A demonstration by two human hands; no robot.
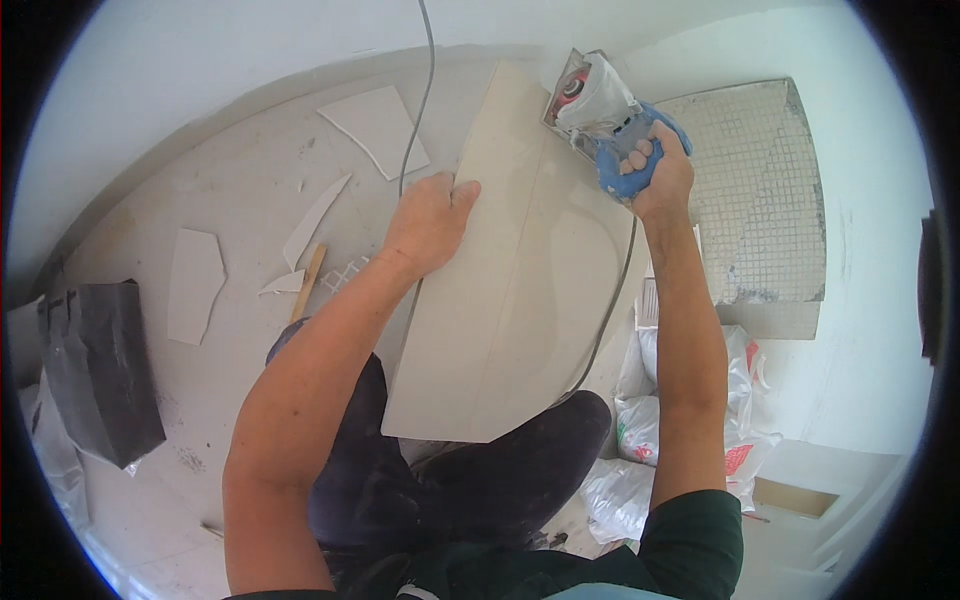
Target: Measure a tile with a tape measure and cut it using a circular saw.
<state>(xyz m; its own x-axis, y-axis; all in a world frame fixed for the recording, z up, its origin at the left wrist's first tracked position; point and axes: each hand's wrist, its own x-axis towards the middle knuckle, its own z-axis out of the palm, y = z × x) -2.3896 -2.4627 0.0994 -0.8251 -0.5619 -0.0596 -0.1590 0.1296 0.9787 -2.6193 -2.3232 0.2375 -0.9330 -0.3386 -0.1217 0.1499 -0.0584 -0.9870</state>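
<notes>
A large beige tile [500,260] with slanted ends lies tilted across my knees and reaches forward toward the wall. A faint straight line runs along its length. My left hand [432,222] is closed on its left edge, thumb on top, the other fingers partly hidden. At the tile's far right end, my right hand [662,175] wraps round the blue handle of a handheld tile saw [622,130]. White plastic covers part of the saw's body, and a red part shows inside its metal base plate. The blade is hidden.
Broken tile pieces [380,130] and a wooden stick [310,275] lie on the floor at left. A grey cable [430,70] passes behind my left hand. A black bag [100,370] stands at far left. At right are a gridded tile [755,190] and white plastic bags [620,495].
</notes>
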